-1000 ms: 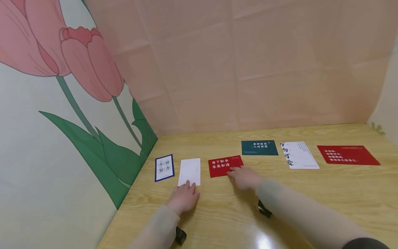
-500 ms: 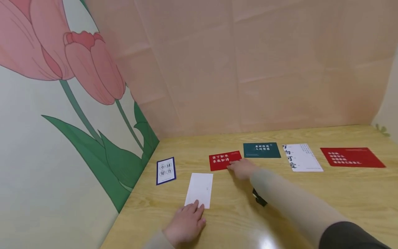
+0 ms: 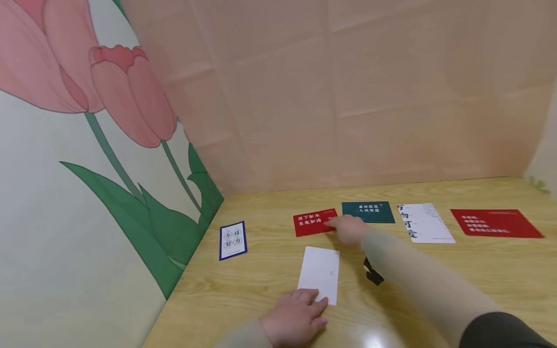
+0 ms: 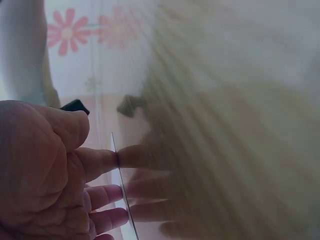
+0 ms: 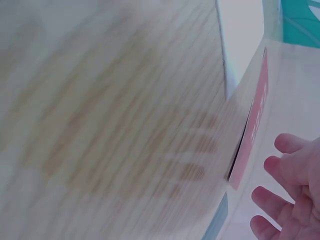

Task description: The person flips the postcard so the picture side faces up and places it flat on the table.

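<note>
My left hand (image 3: 298, 316) lies low in the head view. Its fingertips rest on the near end of a plain white card (image 3: 321, 270). The left wrist view shows these fingers (image 4: 106, 197) extended onto the thin card edge (image 4: 131, 225). My right hand (image 3: 348, 228) is over the right end of a red card (image 3: 313, 223) with white writing. In the right wrist view its loosely bent fingers (image 5: 282, 172) are raised off the table, apart from the red card (image 5: 250, 125). Nothing is held in that hand.
A blue-bordered card (image 3: 232, 240) lies at the left. Behind my right hand is a dark green card (image 3: 370, 212). Farther right lie a white card with black writing (image 3: 424, 223) and another red card (image 3: 496, 223). A tulip-painted wall (image 3: 130, 96) borders the table's left side.
My left hand has slid the white card nearer and to the right, out of the row. The red card shifted slightly away, and my right hand has since moved a little right of it.
</note>
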Demonstrator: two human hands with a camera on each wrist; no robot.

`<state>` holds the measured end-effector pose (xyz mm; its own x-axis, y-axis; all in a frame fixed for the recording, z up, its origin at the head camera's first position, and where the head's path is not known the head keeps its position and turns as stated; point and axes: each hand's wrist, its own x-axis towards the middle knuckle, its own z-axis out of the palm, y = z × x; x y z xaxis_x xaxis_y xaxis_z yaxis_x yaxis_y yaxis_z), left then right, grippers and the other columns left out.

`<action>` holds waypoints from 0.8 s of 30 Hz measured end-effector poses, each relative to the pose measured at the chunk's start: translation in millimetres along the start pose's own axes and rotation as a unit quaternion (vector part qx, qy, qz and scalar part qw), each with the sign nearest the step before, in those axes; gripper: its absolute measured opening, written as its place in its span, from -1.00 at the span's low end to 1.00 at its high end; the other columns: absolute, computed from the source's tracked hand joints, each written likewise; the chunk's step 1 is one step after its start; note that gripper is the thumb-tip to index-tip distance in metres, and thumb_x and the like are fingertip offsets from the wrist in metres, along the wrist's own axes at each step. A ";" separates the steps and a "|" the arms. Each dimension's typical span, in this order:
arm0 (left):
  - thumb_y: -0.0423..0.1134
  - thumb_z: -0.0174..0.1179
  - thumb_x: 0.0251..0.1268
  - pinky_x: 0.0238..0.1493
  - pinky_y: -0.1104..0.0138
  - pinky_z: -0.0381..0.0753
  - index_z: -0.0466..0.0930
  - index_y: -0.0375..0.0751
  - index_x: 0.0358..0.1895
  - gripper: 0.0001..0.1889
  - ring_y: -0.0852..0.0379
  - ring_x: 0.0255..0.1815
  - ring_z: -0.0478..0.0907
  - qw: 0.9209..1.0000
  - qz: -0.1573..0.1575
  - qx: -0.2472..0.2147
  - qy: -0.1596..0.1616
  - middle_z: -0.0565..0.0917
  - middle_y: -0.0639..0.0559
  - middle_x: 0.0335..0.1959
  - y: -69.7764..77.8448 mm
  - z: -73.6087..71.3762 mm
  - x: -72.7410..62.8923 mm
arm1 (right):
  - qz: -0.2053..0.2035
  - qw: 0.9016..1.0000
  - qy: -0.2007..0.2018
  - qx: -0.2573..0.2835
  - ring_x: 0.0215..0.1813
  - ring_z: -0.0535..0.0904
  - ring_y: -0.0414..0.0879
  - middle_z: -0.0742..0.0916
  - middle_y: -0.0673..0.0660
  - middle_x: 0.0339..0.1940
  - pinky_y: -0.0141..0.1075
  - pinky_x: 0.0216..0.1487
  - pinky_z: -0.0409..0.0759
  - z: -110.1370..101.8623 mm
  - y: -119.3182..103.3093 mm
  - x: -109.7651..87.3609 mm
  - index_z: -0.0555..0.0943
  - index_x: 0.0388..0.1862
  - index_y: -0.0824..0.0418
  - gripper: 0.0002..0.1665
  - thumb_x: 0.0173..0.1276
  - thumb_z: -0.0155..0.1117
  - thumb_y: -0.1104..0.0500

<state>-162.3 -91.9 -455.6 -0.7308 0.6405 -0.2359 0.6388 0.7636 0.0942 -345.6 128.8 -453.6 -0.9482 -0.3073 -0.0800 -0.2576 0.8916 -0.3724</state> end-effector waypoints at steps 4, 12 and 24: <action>0.24 -0.29 0.49 0.36 0.16 0.21 0.21 0.25 0.45 -0.45 0.25 0.44 0.11 1.000 0.012 -0.007 -0.015 0.20 0.24 0.45 11.9 -4.2 15.5 | -0.021 1.000 0.008 -0.002 0.33 0.33 0.24 0.51 0.16 0.33 0.27 0.29 0.21 -5.0 6.8 -14.9 0.48 0.33 0.02 -0.46 0.37 0.21 0.19; 0.25 -0.22 0.46 0.38 0.23 0.18 0.17 0.34 0.45 -0.47 0.32 0.43 0.09 0.998 0.021 -0.031 -0.043 0.16 0.34 0.45 28.6 -4.9 46.3 | -0.033 0.999 -0.029 0.020 0.38 0.31 0.23 0.51 0.15 0.33 0.21 0.31 0.22 -20.1 12.8 -56.8 0.46 0.35 0.08 -0.51 0.45 0.13 0.18; 0.20 -0.21 0.48 0.45 0.19 0.01 0.13 0.43 0.43 -0.51 0.37 0.46 0.02 0.995 0.066 -0.022 -0.066 0.11 0.49 0.44 38.8 -15.0 64.0 | -0.058 0.996 -0.059 0.019 0.35 0.30 0.32 0.50 0.25 0.33 0.29 0.28 0.18 -25.1 46.3 -104.5 0.52 0.29 0.03 -0.56 0.49 0.06 0.02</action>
<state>-187.8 -20.1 -452.5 -0.6018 0.7207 -0.3441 0.7131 0.6789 0.1749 -263.1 210.5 -439.3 -0.8833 -0.4470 -0.1415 -0.3554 0.8352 -0.4196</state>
